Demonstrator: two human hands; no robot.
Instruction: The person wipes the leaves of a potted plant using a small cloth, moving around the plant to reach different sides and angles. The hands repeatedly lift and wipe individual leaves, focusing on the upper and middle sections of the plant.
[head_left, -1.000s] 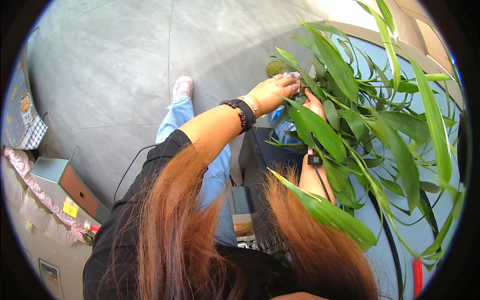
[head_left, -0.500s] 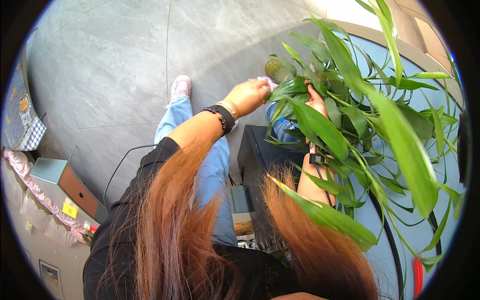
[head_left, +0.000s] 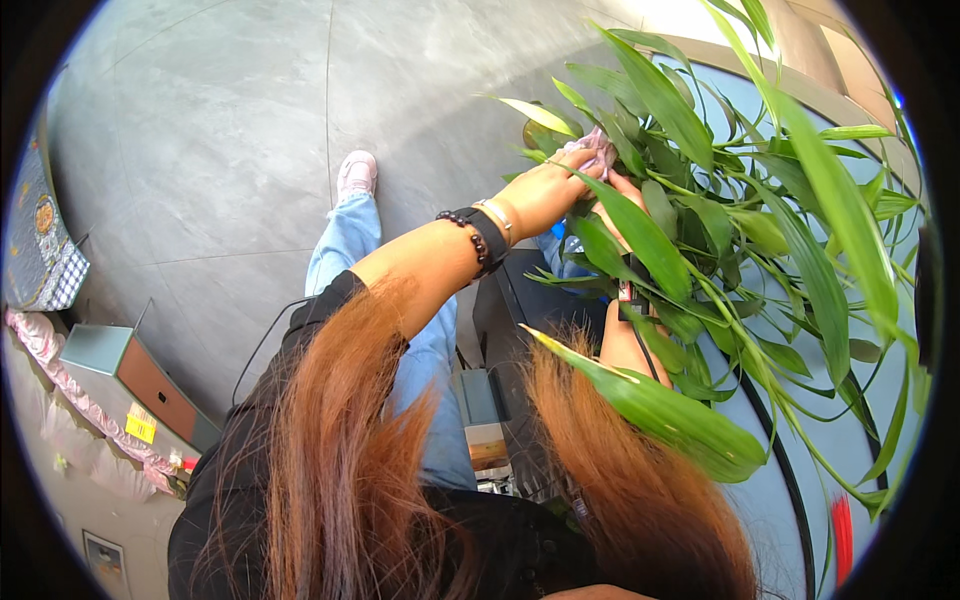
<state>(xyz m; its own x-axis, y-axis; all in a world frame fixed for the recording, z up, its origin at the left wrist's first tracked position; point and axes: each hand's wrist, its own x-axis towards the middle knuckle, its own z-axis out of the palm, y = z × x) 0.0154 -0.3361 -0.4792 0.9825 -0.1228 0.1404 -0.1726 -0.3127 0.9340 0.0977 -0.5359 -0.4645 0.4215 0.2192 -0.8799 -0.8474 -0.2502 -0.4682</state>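
Observation:
A leafy green plant [head_left: 680,200] with long narrow leaves fills the right side. My left hand [head_left: 545,190] reaches in from the left and is closed on a crumpled pinkish-purple cloth [head_left: 597,155], pressed among the leaves. Beside it, my right hand [head_left: 622,192] is inside the foliage, its fingers bent at a leaf. Leaves cover much of that hand, and the exact hold is partly hidden. A large leaf with a yellowed tip [head_left: 660,410] hangs across my right forearm.
A light-blue surface [head_left: 740,490] with black cables [head_left: 790,500] lies under the plant, near a red tassel-like thing [head_left: 842,535]. A dark cabinet [head_left: 510,310] stands by my legs. Further left are a grey-and-brown box [head_left: 150,380] and a patterned cloth [head_left: 50,240]. The floor is grey tile [head_left: 220,130].
My left hand has moved right with the cloth, from the outer leaf tips in toward my right hand. Several leaves have shifted, and the yellow-tipped leaf hangs slightly higher.

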